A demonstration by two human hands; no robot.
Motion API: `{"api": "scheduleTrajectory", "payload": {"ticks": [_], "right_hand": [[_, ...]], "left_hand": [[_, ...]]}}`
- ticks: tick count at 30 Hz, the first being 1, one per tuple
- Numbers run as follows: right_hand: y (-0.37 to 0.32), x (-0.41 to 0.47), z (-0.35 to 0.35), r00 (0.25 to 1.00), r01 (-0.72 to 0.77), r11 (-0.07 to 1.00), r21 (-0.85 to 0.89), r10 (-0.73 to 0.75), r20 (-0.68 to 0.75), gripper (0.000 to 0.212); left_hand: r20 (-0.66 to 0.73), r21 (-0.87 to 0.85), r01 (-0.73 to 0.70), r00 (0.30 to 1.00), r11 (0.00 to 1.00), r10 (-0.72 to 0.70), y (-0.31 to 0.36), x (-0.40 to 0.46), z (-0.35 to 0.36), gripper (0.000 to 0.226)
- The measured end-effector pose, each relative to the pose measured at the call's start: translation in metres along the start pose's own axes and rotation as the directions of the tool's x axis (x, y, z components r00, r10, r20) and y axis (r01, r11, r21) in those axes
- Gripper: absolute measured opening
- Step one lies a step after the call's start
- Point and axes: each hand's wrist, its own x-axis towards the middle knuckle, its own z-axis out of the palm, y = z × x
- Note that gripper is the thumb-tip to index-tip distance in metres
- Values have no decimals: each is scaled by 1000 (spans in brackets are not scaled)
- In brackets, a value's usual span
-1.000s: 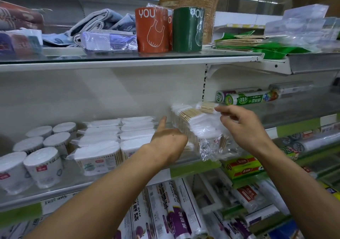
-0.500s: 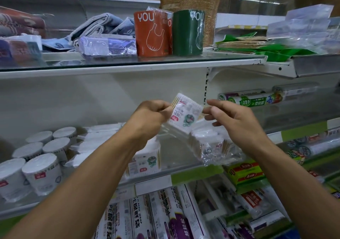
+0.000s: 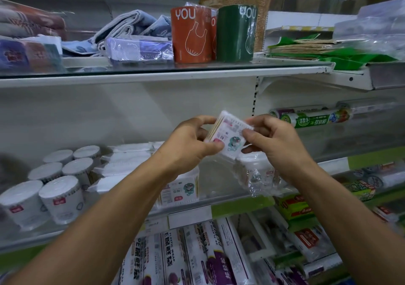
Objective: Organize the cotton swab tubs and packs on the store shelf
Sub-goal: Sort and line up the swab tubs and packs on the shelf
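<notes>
Both hands hold one small cotton swab pack (image 3: 230, 136) in the air in front of the middle shelf. My left hand (image 3: 190, 142) pinches its left edge and my right hand (image 3: 276, 144) pinches its right edge. A clear plastic wrapper with more packs (image 3: 258, 175) hangs below my right hand. Several round white swab tubs (image 3: 59, 195) stand at the shelf's left. Flat white swab packs (image 3: 129, 159) lie stacked behind my left arm, and a labelled pack (image 3: 182, 190) stands at the shelf front.
The glass shelf (image 3: 166, 70) above carries orange and green bag rolls (image 3: 192, 34), towels (image 3: 129, 28) and boxed goods. Cling-film rolls (image 3: 313, 118) lie to the right. Plastic wrap boxes (image 3: 190, 258) fill the lower shelf.
My left hand left the stacked packs, took a single pack out of the wrapper and raised it. Both hands now grip it together at chest height, turned label-forward.
</notes>
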Motion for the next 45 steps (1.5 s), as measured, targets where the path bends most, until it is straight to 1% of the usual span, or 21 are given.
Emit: {"api": "scheduleTrajectory", "payload": {"ticks": [2,3,4,5,6,7,8,9,11,12,14,16,18,21,24,28,33,36,39,42,45], "right_hand": [[0,-2,2,998,-64,987,145,66,-5,13],[1,-3,3,996,-89,983,162,89,11,14],[2,-4,3,995,-100,988,121,97,32,15],[3,-4,1,994,-93,995,30,91,58,15],[5,-5,-1,993,-78,994,-79,85,83,13],[7,-4,-3,993,-63,984,-168,79,90,12],[8,-4,-5,995,-47,974,-222,65,74,12],[9,-3,-7,999,-28,969,-247,38,36,13],[8,-1,-10,999,25,963,-270,-36,-37,18],[8,0,-10,996,55,953,-297,-72,-46,20],[9,1,-9,993,94,926,-366,-113,-32,24],[12,0,-9,993,95,908,-408,-115,-26,24],[16,-1,-11,994,90,896,-435,-110,-22,24],[22,-3,-15,996,73,884,-461,-91,-17,25],[27,-4,-20,997,55,882,-468,-72,-17,25],[29,-3,-23,996,53,876,-479,-79,-34,25],[28,2,-25,993,37,878,-477,-85,-80,25],[29,9,-25,993,18,857,-515,-75,-90,25],[33,21,-25,995,-4,800,-599,-59,-85,26],[33,35,-26,998,19,689,-724,-61,-31,28],[24,46,-19,999,10,611,-791,20,28,37]], "left_hand": [[-51,-41,6,999,999,-8,0,0,1,42],[-92,-95,5,996,995,-14,0,1,1,37],[-141,-149,6,990,989,-28,1,2,0,32],[-188,-189,4,981,982,-40,1,4,-2,30],[-228,-200,-1,973,980,-46,1,6,-3,29],[-257,-167,-11,966,986,-33,-1,8,-4,28],[-277,-83,-28,961,996,4,-2,10,-4,28],[-275,39,-45,960,998,54,-3,11,-4,28],[-192,291,-66,973,954,125,-3,13,2,25],[-134,380,-73,982,922,133,-4,13,7,25],[-34,505,-96,991,858,131,-9,15,19,28],[30,633,-125,990,764,137,-15,18,30,34],[80,690,-139,990,711,116,-24,20,38,39],[109,707,-127,992,696,70,-32,18,48,49],[94,703,-126,992,700,84,-34,19,49,50],[99,653,-119,992,748,72,-34,21,49,51],[96,662,-113,993,741,66,-37,22,53,53],[98,660,-107,994,744,56,-37,23,53,55],[116,669,-117,992,734,53,-35,22,52,57],[130,693,-138,989,708,66,-34,22,48,55],[132,721,-146,989,677,73,-31,22,45,57]]}}
